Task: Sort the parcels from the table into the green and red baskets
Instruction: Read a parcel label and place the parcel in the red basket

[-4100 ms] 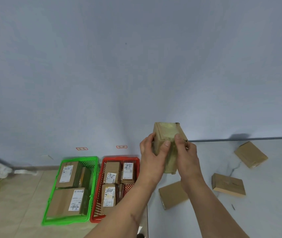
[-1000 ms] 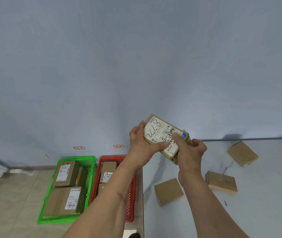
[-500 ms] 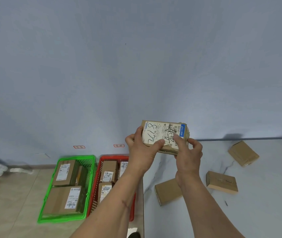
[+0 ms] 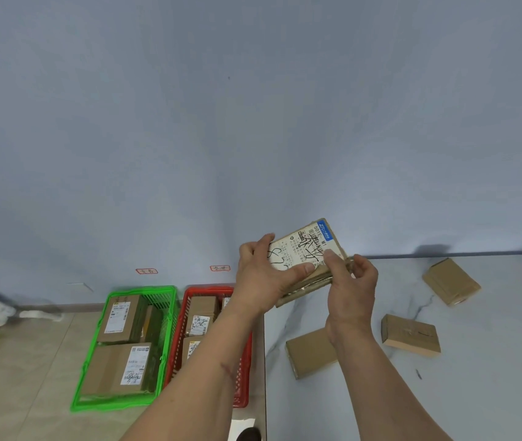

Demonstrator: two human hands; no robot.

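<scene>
On the floor at far left stands the green basket (image 4: 170, 316), holding cardboard parcels with white shipping labels too small to read. Just beside it, touching or nearly so, is the red basket (image 4: 243, 377), also loaded with labelled parcels and partly hidden by the left forearm. On the wall behind each basket sits a small red-framed tag (image 4: 147, 271), its writing illegible. The left hand (image 4: 261, 275) grips the held parcel (image 4: 304, 249) from its left edge, thumb laid across the label. That parcel is in the air above the table's left edge, tilted, its white label facing the camera: a blue strip at the top corner, printed "S01E- M1", and large black handwritten characters I cannot make out. The right hand (image 4: 350, 281) pinches the parcel's lower right corner, fingers curled. On the white marbled table (image 4: 491, 393) lie three plain brown parcels, labels not showing: one (image 4: 312, 353) by the right wrist, one (image 4: 410, 335) further right, one (image 4: 450, 281) near the wall.
</scene>
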